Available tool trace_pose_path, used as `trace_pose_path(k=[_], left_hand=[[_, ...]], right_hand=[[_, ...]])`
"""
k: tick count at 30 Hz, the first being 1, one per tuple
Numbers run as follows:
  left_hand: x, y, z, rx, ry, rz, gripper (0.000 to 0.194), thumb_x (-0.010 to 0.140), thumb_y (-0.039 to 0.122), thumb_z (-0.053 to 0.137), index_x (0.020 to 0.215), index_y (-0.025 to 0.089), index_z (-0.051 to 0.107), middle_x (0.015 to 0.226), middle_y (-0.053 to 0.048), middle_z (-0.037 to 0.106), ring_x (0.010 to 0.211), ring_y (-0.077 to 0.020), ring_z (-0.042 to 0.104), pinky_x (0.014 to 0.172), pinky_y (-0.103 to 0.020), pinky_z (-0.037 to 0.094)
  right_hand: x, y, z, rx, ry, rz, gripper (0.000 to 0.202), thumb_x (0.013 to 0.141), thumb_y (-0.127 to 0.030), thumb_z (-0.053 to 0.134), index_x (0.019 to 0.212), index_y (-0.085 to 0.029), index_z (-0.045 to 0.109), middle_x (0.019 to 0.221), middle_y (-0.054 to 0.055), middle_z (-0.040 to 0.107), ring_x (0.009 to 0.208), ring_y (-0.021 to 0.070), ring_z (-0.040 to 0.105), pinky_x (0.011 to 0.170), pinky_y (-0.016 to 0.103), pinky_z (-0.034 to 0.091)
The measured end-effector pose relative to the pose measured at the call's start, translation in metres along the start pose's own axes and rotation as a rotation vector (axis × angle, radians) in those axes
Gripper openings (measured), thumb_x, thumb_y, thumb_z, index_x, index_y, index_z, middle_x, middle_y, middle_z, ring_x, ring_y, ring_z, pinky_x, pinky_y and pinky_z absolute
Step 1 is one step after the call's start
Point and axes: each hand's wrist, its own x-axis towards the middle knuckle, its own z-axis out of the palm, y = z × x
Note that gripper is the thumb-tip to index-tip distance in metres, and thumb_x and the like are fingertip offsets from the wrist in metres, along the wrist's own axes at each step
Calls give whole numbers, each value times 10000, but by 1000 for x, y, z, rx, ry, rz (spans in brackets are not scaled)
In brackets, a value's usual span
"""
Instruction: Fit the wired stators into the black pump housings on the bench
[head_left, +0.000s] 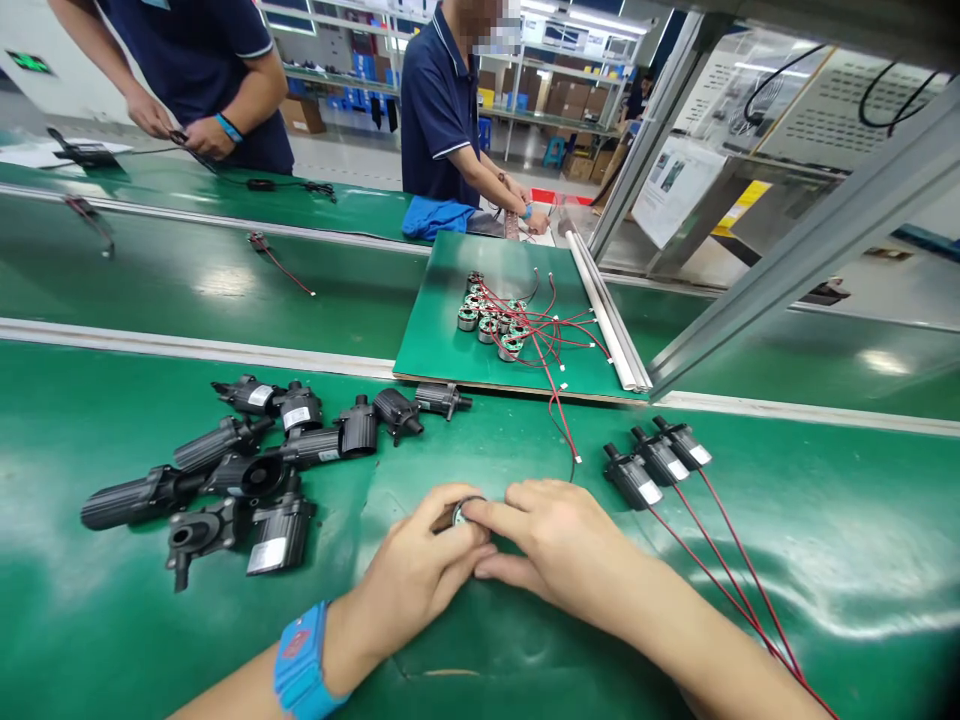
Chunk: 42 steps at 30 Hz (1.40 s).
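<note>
My left hand [424, 560] is wrapped round a small pump [459, 512], mostly hidden by my fingers; its dark rim and a bit of light circuit board show at the open end. With the index finger on that open end and the thumb lower down, my right hand [559, 535] is closed against the same pump. Left of my hands lies a pile of black ribbed pumps [281, 545], several with white labels. To the right, three pumps [664, 460] with red wires rest side by side. Beyond my hands, a red wire [559, 415] ends in a white plug.
Ahead, a green board [431, 345] bridges the conveyor and bears several round circuit-board parts [487, 325] with tangled red wires. White tubes [611, 320] lie along its right edge. Two wired parts sit on the conveyor [360, 310]. A metal post [757, 260] slants at right. Two co-workers stand opposite.
</note>
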Motion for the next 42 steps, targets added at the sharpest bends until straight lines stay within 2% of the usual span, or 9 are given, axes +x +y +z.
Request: trace_pose_path(k=[6,10,14,21,24,29,33,37,42], left_hand=[[33,6,-4,-69,-85,-193,214,918,173,574,1117,245,606,1224,-86,566,1220,-244,560,1011,-361,496],[68,3,-13,-26,-355,-284,567,775,87,642,1303,239,501,1127,-63,666,1049,-257,645,911,-387,518],[102,6,-4,164,-508,22,368,778,43,655,1095,230,676,1172,-100,666,1139,-304,596,965,-440,477],[137,41,70,270,-326,369,395,970,162,544,1309,339,638,1477,-121,484,1318,-333,479,994,-479,457],[144,48,68,319,-248,359,456,956,228,606,1404,279,535,1506,-131,474,1346,-318,464,1025,-465,440],[135,12,-20,725,-118,-39,253,989,178,464,1127,179,676,1187,-124,685,1071,-300,615,867,-437,465],[105,-45,-85,1027,-83,-166,312,925,92,446,1090,183,694,1203,-154,698,1103,-358,606,884,-490,440],[82,-68,-92,965,-195,-135,386,875,20,427,1096,195,691,1140,-134,731,1135,-328,624,1002,-502,417],[70,-45,-63,817,-208,-138,340,819,0,492,1055,152,684,1002,-151,696,1049,-331,641,1057,-529,419]], right_hand=[[-37,2,-12,-383,170,77,420,939,-191,561,1359,-212,558,794,45,625,698,224,578,638,387,437],[-95,1,-21,-501,234,192,530,805,-17,420,1272,-194,596,807,86,662,694,237,610,611,399,470],[-153,4,-5,-389,126,275,592,707,22,453,1217,-231,617,772,45,671,629,216,660,497,363,500],[-214,36,27,-184,252,280,740,822,-197,552,1507,-422,387,699,17,726,548,215,695,442,339,539],[-216,52,25,-228,360,213,839,801,-304,580,1565,-432,259,674,35,729,492,244,657,423,380,487],[-179,68,-2,-316,355,257,422,891,-350,585,1312,-376,589,775,66,729,616,232,671,538,399,496],[-99,86,-26,-293,244,261,218,985,-360,542,1109,-263,692,927,70,734,838,250,661,736,411,489],[3,109,-31,-203,253,242,245,1001,-344,559,1181,-243,690,1103,58,728,1038,249,605,898,393,430],[102,120,-17,-169,383,316,311,1001,-419,547,1251,-272,659,1222,71,683,1135,269,540,939,399,390]])
